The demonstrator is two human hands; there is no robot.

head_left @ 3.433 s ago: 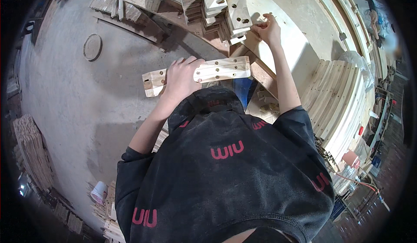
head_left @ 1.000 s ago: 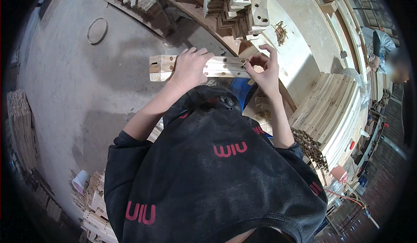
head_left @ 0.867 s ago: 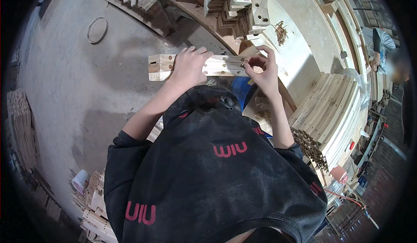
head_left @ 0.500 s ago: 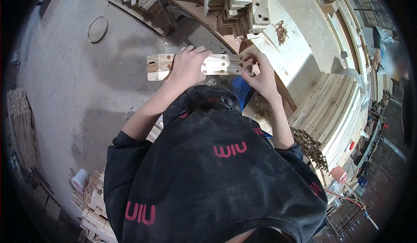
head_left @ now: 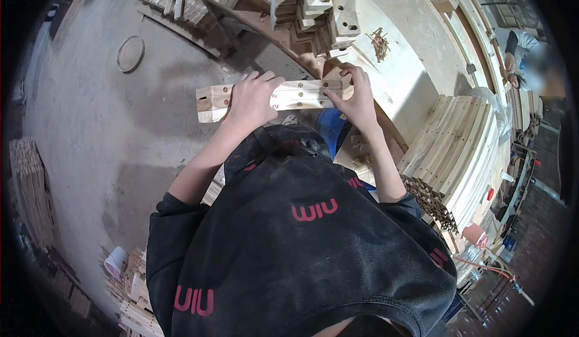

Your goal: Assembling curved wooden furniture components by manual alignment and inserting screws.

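Note:
A short bundle of pale wooden slats [head_left: 295, 97] with round holes along the faces lies crosswise in front of me, side by side. My left hand [head_left: 254, 99] is closed over the bundle left of its middle, fingers across the far edge. At the right end, my right hand [head_left: 359, 103] has its thumb against the slats. Its fingers are spread and curved beyond the far edge, with a gap between them and the wood. The left end of the bundle [head_left: 208, 105] sticks out past my left hand and shows a dark slot.
Angled wooden pieces [head_left: 344, 26] are stacked on the workbench [head_left: 410, 66], beside a small pile of brown dowel-like or screw-like bits [head_left: 379, 44]. Long slats [head_left: 449, 144] stand stacked at right. A blue container [head_left: 330, 129] is under my hands. Another person [head_left: 518, 50] is at far right.
The bundle and both hands have shifted slightly left in the view, its left end tipping a little nearer. My right fingers have lifted slightly off the far edge.

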